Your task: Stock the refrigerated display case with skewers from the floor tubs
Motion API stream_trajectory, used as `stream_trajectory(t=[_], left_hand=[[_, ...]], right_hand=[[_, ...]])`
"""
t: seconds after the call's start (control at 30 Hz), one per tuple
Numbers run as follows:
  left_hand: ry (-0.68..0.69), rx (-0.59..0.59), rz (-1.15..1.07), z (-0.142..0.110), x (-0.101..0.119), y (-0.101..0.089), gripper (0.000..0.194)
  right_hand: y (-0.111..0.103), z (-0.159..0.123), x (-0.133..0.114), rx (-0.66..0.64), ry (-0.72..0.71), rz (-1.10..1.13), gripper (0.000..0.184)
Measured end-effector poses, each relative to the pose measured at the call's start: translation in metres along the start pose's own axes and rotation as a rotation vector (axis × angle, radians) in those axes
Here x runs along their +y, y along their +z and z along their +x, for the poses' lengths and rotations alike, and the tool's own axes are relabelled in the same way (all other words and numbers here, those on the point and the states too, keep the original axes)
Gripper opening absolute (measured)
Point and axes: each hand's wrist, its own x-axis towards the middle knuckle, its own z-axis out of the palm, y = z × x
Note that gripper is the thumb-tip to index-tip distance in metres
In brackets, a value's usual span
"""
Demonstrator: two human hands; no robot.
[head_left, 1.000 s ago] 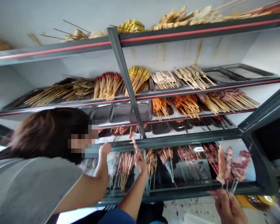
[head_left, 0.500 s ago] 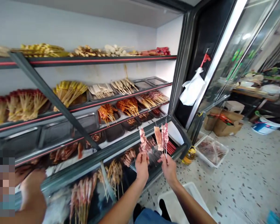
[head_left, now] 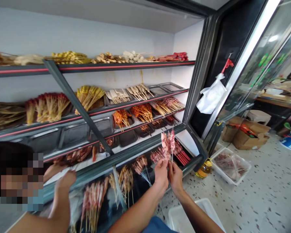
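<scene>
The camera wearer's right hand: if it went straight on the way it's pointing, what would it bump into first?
Likely the left hand, just beside it, or the meat skewers held up there. Beyond them seems to be the dark rail, though depth is hard to judge.

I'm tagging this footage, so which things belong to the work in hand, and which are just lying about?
In the work:
- left hand and right hand, close together
- meat skewers, held upright in both hands
- display case of skewers, just beyond

Apparently just lying about:
- white bag, hanging
- cardboard box, on the floor
- bottle of yellow liquid, beside the case
</scene>
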Motion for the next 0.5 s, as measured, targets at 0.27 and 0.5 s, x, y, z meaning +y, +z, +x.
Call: stream_trajectory(t=[0.27,0.5], left_hand=[[-0.072,0.070,-0.105,0.025,0.020,-0.006,0.058],[-0.010,0.070,-0.109,0.049,0.024,-0.002,0.052]], right_hand=[[0.025,0.015,-0.011,-0.055,-0.038,-0.040,0.063],[0.033,0.024,-0.016,-0.068,-0.103,-0.015,0.052]])
